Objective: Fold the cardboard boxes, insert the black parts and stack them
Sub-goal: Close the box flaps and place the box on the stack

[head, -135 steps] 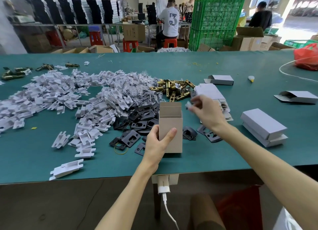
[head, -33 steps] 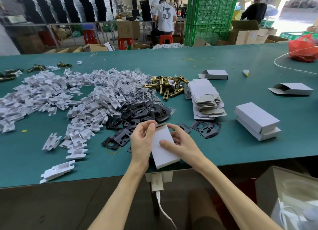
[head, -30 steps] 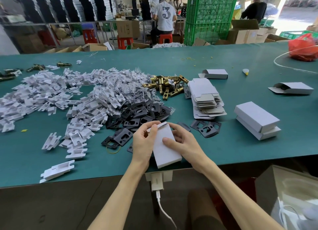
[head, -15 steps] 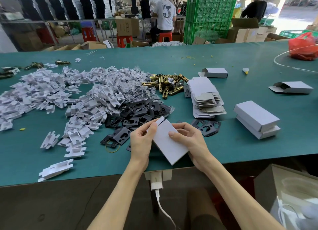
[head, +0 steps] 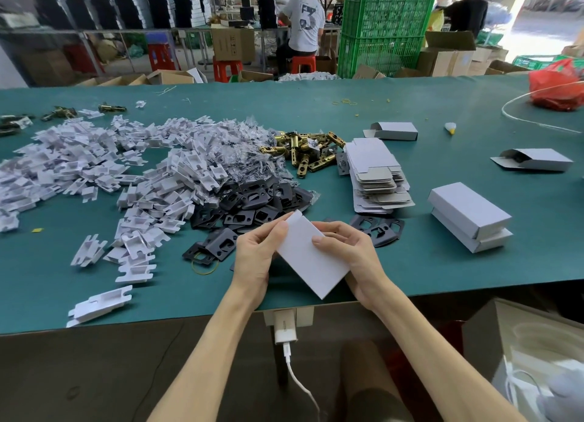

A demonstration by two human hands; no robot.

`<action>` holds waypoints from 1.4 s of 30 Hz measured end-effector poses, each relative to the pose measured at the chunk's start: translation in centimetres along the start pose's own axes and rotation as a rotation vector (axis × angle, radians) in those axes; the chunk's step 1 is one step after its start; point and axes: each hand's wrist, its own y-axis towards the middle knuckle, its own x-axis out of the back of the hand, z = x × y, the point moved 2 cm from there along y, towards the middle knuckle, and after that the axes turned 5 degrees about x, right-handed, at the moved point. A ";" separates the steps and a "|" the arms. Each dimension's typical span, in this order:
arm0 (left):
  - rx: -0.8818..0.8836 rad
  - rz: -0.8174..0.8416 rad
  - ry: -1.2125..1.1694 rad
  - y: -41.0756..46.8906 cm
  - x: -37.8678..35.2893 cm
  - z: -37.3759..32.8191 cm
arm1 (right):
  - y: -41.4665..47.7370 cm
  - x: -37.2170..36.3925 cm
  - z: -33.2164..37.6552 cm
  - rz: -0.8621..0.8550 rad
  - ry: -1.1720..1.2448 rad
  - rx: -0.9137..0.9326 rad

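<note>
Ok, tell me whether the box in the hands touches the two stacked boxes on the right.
Apart. The head view shows a strip of bare green table between the held box and the stacked boxes.

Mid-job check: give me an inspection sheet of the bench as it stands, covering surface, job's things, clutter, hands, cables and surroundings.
Surface: green table, crowded across its left and middle.
Job's things: white box held over the near edge; black parts heaped behind it; flat blanks stacked; two finished boxes stacked at right.
Clutter: white inserts spread left; brass latches; open boxes; red bag.
Hands: left hand and right hand both grip the white box.
Cables: charger cable hangs below the table edge; white cord loops far right.
Surroundings: green crates, seated workers, cartons beyond the table.
</note>
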 end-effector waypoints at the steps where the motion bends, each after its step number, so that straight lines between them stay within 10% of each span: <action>1: 0.005 0.018 -0.003 0.0 0.1 0.0 | 0.0 0.0 0.0 -0.002 0.000 -0.003; 42: -0.007 0.165 0.535 2.5 -0.7 -5.2 | 0.7 0.6 -1.0 -0.115 0.079 0.002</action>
